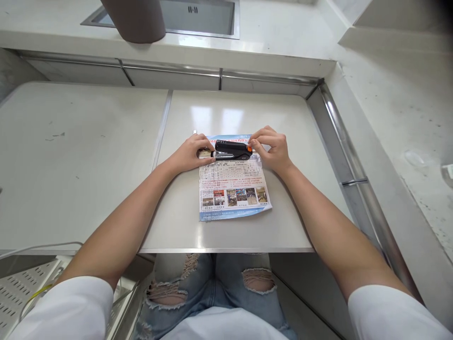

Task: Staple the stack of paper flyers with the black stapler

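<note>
A black stapler [231, 151] with an orange end lies across the upper part of a printed leaflet [231, 184]. Its upper arm is slightly raised from the base at the left. My left hand [193, 153] is curled at that left end, index finger above and thumb below. With thumb and fingers, my right hand [272, 148] pinches the orange end. Dense rows of thin dark marks, which look like staples, run down the leaflet's left side. The leaflet's lower right corner curls up a little.
The leaflet rests on a white table [233, 236] with a seam on its left. Behind it are a counter with a sink [198, 19] and a brown container [138, 19]. A pale cable [46, 245] crosses the left front edge. A stone ledge [406, 118] borders the right.
</note>
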Action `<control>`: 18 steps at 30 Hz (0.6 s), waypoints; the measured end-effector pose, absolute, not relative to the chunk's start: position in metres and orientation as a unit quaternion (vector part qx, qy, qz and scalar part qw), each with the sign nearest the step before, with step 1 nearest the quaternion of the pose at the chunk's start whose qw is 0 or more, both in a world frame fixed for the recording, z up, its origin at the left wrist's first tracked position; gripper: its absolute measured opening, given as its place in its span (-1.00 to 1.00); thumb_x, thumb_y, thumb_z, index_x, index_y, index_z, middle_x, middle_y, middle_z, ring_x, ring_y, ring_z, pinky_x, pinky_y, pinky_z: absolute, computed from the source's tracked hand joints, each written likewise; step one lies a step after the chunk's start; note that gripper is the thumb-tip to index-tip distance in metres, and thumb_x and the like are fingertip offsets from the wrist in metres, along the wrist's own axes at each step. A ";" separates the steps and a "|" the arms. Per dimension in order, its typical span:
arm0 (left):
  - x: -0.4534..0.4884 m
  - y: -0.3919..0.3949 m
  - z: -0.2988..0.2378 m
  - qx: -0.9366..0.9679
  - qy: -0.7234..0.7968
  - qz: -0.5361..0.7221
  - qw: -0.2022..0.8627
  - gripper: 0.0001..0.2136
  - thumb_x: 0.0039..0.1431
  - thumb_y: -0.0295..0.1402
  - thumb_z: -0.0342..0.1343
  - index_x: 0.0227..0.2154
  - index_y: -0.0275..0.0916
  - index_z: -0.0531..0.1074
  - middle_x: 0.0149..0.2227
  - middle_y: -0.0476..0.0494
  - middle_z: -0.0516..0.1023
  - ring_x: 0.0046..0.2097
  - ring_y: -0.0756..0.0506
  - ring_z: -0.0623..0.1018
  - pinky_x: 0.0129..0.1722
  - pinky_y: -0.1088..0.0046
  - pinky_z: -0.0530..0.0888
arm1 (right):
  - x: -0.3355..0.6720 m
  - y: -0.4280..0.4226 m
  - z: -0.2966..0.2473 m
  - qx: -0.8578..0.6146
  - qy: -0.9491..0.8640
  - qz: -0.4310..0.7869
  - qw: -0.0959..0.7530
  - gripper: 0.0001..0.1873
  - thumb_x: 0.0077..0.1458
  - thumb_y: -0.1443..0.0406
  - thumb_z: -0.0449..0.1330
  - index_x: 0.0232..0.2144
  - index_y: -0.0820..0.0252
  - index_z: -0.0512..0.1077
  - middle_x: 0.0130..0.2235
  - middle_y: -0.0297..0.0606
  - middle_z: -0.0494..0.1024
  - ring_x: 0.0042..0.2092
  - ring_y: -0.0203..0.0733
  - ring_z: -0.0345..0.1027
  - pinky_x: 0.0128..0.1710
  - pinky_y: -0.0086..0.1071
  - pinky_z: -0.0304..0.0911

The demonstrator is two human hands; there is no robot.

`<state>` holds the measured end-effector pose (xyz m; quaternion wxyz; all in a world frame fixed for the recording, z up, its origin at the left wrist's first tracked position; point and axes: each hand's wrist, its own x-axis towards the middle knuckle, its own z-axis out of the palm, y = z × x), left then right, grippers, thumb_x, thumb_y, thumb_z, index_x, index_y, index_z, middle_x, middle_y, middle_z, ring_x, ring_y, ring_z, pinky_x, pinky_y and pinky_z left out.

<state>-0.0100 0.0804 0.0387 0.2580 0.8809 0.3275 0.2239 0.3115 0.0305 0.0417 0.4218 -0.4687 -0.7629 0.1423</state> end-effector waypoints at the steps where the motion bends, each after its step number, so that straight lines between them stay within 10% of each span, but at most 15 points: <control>1: -0.010 0.081 0.038 0.880 0.329 0.223 0.259 -0.72 0.22 -0.06 0.34 -0.20 -0.16 0.61 -0.07 -0.21 0.61 0.01 -0.29 0.56 0.16 0.03 0.50 | 0.312 0.030 0.042 -0.465 -0.763 0.139 0.427 -0.51 0.44 -0.03 0.12 -0.48 -0.04 0.58 -0.26 -0.18 0.69 -0.16 0.09 0.51 -0.01 0.11 0.42; 18: -0.010 0.083 0.036 0.863 0.345 0.238 0.284 -0.73 0.14 -0.11 0.44 -0.23 -0.20 0.67 -0.08 -0.19 0.65 -0.03 -0.24 0.60 0.05 0.19 0.49 | 0.326 0.038 0.043 -0.366 -0.830 0.122 0.403 -0.60 0.38 0.24 0.23 -0.53 0.00 0.61 -0.26 -0.31 0.76 -0.21 -0.04 0.47 -0.13 -0.05 0.42</control>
